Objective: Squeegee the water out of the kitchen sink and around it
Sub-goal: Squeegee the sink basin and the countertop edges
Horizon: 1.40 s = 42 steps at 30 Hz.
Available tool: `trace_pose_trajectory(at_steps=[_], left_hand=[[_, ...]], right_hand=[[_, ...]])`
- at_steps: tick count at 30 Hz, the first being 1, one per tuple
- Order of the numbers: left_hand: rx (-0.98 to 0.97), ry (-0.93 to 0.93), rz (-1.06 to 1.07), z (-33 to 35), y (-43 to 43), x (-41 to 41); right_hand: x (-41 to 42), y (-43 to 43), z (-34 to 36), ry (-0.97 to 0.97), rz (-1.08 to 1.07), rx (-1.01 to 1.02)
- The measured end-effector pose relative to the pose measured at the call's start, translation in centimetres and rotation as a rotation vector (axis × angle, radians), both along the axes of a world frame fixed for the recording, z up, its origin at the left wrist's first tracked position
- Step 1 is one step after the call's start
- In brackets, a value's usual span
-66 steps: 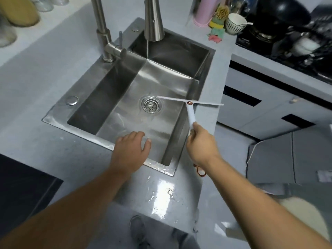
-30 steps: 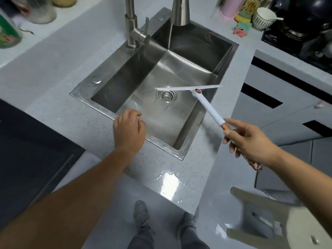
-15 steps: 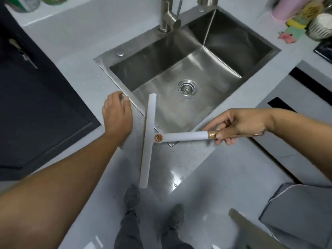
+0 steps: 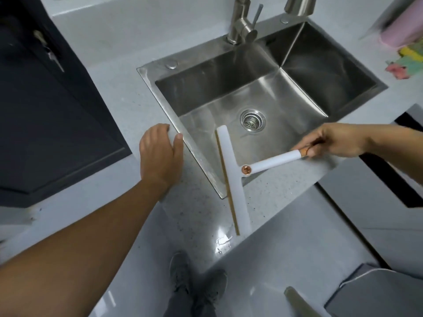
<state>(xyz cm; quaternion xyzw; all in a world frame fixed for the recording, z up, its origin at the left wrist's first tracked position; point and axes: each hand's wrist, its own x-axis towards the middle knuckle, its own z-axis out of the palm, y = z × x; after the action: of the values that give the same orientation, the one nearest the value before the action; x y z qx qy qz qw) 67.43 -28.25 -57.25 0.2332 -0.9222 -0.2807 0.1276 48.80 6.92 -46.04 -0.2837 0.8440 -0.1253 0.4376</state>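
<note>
Only the head cam here, so one view to go on. Compared to a couple of seconds back, the person is swinging the squeegee [image 4: 232, 179] around: it was hanging crosswise over the right side of the sink [image 4: 201, 56], then hovering above the drain [image 4: 253, 120], and now its blade is running front to back. The far end is sitting over the basin just beside the drain, and the near end is reaching out over the front strip of counter [image 4: 194, 202], crossing the sink's near corner. Hard to say if the rubber is actually pressing down yet.

The right hand [image 4: 336, 139] is pinching the handle's very end with curled fingers. The left hand [image 4: 160, 154] is still resting by the sink's left rim, fingers relaxed and holding nothing.

Meaning for the job: looks like they're shifting from the basin to the surround. A shiny puddle [image 4: 223, 241] is sitting right by the blade's near tip, so that's probably the next thing getting pushed.
</note>
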Motion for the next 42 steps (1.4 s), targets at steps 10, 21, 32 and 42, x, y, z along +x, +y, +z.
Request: trace_pose_trajectory(at_steps=[10, 21, 32, 42], left_hand=[[0.012, 0.023, 0.018, 0.1, -0.2, -0.2], [0.045, -0.018, 0.031, 0.2, -0.1, -0.2], [-0.051, -0.081, 0.229, 1.2, 12.4, 1.2], [-0.072, -0.195, 0.39, 0.4, 17.0, 0.6]], right_hand=[[-2.1, -1.9, 4.5, -0.037, -0.123, 0.005], [-0.6, -4.8, -0.4, -0.196, 0.067, -0.057], [-11.7, -0.2, 0.3, -0.024, 0.252, -0.049], [-19.6, 1.0, 3.1, 0.042, 0.279, -0.108]])
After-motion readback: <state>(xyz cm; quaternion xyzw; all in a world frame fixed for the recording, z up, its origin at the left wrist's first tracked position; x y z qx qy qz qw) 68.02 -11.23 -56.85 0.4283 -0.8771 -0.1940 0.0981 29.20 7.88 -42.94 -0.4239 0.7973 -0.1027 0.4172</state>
